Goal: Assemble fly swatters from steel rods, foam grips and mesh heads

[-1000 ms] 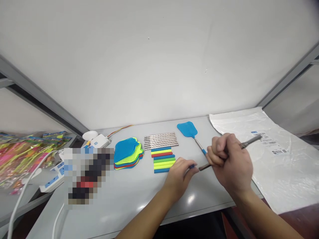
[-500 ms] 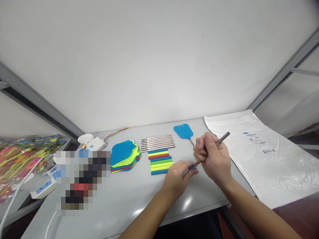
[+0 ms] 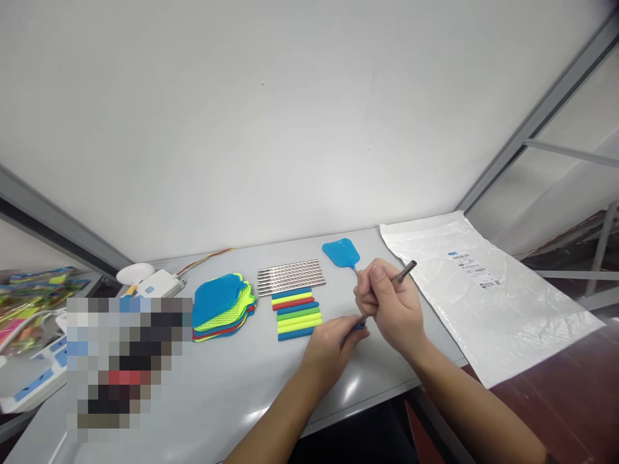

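Observation:
My right hand (image 3: 389,303) is closed round a metal rod (image 3: 404,272) whose far end sticks out up and to the right of the fist. My left hand (image 3: 333,345) pinches a blue foam grip (image 3: 359,326) at the rod's lower end. Just behind my hands lies a finished blue fly swatter (image 3: 342,254) on the grey table (image 3: 217,393). To the left are a row of coloured foam grips (image 3: 297,314), a row of metal rods (image 3: 290,276) and a stack of coloured swatter heads (image 3: 220,307).
A large white plastic bag (image 3: 476,290) with labels covers the table's right end. At the left stand a blurred-out patch, a white power strip (image 3: 29,380), a white box with wires (image 3: 155,282) and packs of coloured items (image 3: 29,283). A white wall is behind.
My right hand has slid the rod down and left toward the blue grip in my left hand, so less rod sticks out. The view has shifted to the right.

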The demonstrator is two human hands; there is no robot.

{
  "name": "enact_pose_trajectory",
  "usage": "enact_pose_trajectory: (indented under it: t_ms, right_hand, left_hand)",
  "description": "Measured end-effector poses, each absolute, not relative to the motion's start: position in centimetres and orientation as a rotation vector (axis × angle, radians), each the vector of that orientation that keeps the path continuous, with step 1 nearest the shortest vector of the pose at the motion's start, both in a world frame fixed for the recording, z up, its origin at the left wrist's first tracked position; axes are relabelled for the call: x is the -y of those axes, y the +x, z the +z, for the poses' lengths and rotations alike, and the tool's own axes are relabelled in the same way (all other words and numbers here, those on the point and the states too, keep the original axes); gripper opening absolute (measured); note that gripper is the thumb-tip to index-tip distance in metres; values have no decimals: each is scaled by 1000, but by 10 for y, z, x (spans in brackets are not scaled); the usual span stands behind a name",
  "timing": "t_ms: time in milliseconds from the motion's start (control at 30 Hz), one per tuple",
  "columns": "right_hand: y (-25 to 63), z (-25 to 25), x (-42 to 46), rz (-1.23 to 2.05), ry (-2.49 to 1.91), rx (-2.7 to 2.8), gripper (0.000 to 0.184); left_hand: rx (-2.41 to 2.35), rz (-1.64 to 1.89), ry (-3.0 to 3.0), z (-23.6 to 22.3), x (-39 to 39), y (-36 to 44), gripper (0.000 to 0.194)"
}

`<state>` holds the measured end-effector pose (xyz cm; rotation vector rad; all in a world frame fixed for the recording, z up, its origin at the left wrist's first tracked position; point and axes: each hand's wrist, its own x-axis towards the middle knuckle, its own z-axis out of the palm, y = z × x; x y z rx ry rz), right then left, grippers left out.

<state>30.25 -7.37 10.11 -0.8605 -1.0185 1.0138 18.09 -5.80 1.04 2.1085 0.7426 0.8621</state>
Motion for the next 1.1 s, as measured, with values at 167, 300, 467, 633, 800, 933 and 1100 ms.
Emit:
enact_pose_trajectory:
  t_ms: [167,300,467,633,800,933,1100]
  right_hand:
    - [306,101,77,1030,-863,992,35]
    - [306,99,78,1026,-828,980,34]
    - [303,99,78,1032,-806,1037,32]
    - [304,99,77,1058,-772,1044,32]
    - [308,90,72,1164,-715,1156,30]
    - [309,83,72,1210,-824,1206,30]
    - [311,83,80,1144,-1024,1317,28]
  left_hand:
    - [-721,863,2112,9,58,181,13]
    - [-704,890,2102,8,57,182,12]
    - [-706,912,2076,8,58,182,11]
    - [-706,887,2073,10,59,180,12]
    - [-721,845,2048,11,60,180,15]
    - [-741,826,2036,10,61,178,18]
    - [-777,788,2006,9,61,177,16]
